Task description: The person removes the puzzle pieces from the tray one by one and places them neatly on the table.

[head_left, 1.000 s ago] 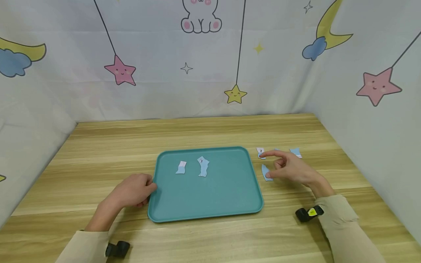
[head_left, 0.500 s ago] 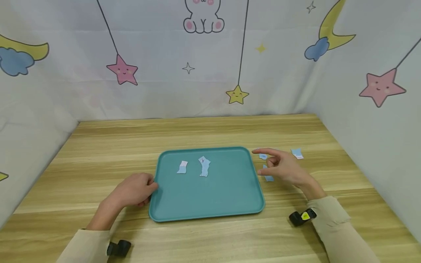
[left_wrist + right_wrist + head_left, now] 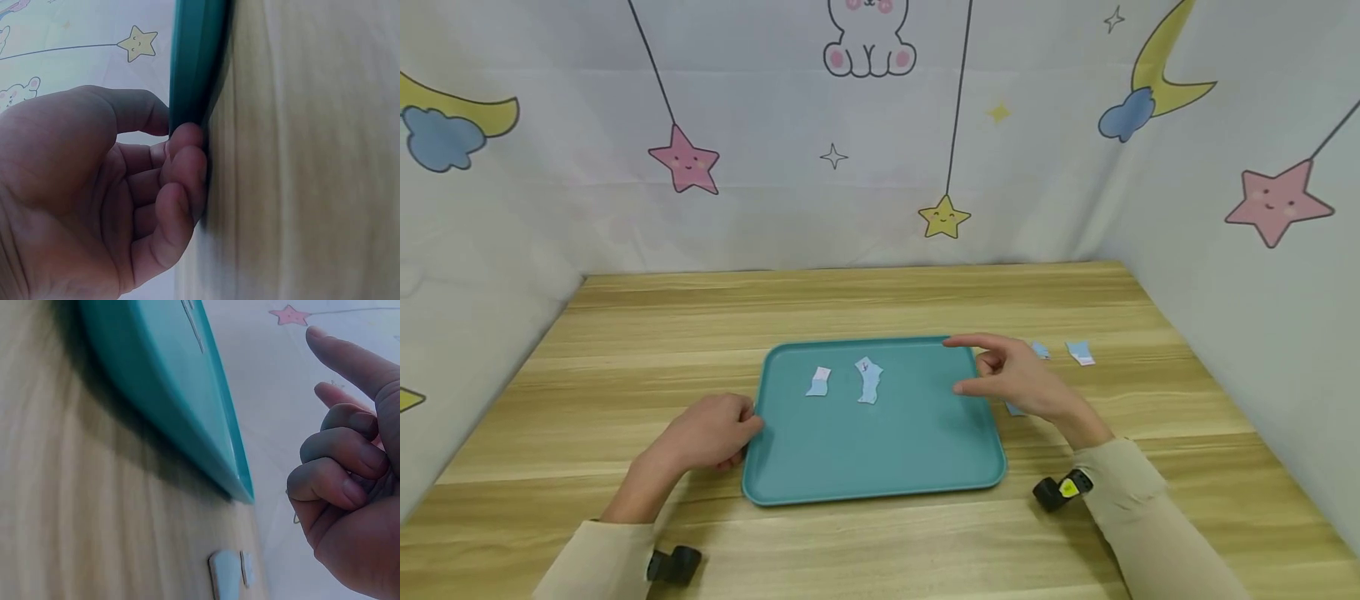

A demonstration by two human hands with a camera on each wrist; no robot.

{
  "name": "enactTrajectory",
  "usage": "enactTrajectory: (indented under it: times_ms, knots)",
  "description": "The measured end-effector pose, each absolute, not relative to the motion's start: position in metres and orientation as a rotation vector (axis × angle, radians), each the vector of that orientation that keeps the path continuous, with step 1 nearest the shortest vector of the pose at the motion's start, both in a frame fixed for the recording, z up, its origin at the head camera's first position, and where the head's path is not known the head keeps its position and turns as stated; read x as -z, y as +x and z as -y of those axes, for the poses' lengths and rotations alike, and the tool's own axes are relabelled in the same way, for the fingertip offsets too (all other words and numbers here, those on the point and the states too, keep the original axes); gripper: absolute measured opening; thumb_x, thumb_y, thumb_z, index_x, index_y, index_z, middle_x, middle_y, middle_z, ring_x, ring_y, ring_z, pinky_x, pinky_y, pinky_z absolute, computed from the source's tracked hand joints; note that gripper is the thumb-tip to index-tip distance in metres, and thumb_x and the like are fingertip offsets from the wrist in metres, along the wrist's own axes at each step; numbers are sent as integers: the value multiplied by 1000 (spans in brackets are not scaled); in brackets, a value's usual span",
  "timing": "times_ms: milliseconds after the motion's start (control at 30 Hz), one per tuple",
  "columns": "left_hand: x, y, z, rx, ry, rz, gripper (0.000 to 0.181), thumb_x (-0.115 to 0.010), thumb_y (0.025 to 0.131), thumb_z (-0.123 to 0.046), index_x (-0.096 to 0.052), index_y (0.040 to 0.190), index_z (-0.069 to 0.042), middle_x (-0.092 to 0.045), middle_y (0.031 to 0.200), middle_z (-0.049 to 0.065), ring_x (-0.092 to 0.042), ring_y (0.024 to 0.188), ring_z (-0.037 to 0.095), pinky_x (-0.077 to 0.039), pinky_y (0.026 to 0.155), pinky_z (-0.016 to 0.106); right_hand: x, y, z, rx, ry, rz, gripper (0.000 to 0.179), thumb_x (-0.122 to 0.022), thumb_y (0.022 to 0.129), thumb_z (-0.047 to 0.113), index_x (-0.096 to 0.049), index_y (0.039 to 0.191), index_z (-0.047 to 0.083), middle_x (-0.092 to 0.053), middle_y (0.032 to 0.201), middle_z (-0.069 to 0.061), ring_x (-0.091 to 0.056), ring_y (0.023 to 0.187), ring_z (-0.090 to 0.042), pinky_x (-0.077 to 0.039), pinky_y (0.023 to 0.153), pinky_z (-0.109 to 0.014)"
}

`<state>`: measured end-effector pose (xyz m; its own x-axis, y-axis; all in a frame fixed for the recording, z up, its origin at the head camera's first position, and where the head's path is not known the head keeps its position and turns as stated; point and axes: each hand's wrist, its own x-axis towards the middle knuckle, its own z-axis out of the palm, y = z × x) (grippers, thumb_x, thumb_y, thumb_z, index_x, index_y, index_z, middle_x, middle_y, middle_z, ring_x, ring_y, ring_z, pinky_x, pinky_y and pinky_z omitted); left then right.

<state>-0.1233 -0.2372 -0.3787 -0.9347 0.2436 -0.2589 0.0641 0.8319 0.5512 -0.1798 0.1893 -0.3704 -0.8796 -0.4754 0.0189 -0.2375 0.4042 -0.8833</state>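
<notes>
A teal tray [image 3: 887, 458] lies on the wooden table, its left rim between the thumb and curled fingers of my left hand [image 3: 711, 432]. The left wrist view shows that hand [image 3: 94, 194] with its fingertips right at the rim. On the tray are a small pink-and-blue puzzle piece [image 3: 819, 382] and a longer light-blue one [image 3: 869, 383]. Over the tray's right rim hovers my right hand [image 3: 1022, 379], index finger and thumb stretched apart, other fingers curled in, nothing between them. The right wrist view shows this hand [image 3: 350, 462] beside the raised tray edge [image 3: 187, 419].
Right of the tray, more light-blue pieces lie on the table: one at the back right [image 3: 1080, 353], one beside it [image 3: 1041, 350], and one partly under the hand [image 3: 1015, 409]. A white printed curtain [image 3: 760, 217] encloses the back and sides.
My right hand has moved left from over the loose pieces to the tray's right rim, thumb and index finger still apart. The left hand stays at the left rim.
</notes>
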Motion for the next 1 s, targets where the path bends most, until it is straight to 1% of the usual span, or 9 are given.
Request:
enactTrajectory:
  times_ms: [167,367,567,800,1000]
  knots:
    - [377,-123,237,-796,239,-2693,29,-52,102,-15,-55,74,-9,-59,57,3,-54,48,16,-42,53,32,366,-184,-176,1408,-625,-2453,63,-86,89,20,-61,146,13,-38,66,3,-32,57,-9,-31,55,-26]
    - [377,-123,237,-790,244,-2695,29,-52,102,-15,-55,74,-9,-59,57,3,-55,48,16,-42,53,31,364,-191,-165,1343,-674,-2423,66,-85,89,19,-59,148,9,-39,64,3,-33,56,-10,-32,56,-27]
    - [377,-122,238,-795,241,-2693,29,-52,102,-15,-55,73,-9,-60,57,3,-55,48,16,-42,52,31,363,-196,-152,1280,-676,-2448,66,-85,89,20,-59,149,11,-36,63,4,-30,55,-12,-30,55,-27]
    - [376,-122,238,-803,236,-2689,29,-51,101,-15,-55,73,-9,-59,57,3,-55,48,16,-42,52,31,362,-202,-137,1256,-735,-2440,64,-83,91,20,-60,148,8,-35,61,5,-30,55,-11,-29,57,-27]
    - [376,-122,238,-801,235,-2688,29,-51,102,-15,-55,73,-9,-60,57,3,-55,48,16,-42,52,31,364,-206,-128,1244,-746,-2412,62,-82,91,20,-60,148,9,-34,60,6,-29,55,-12,-29,59,-28]
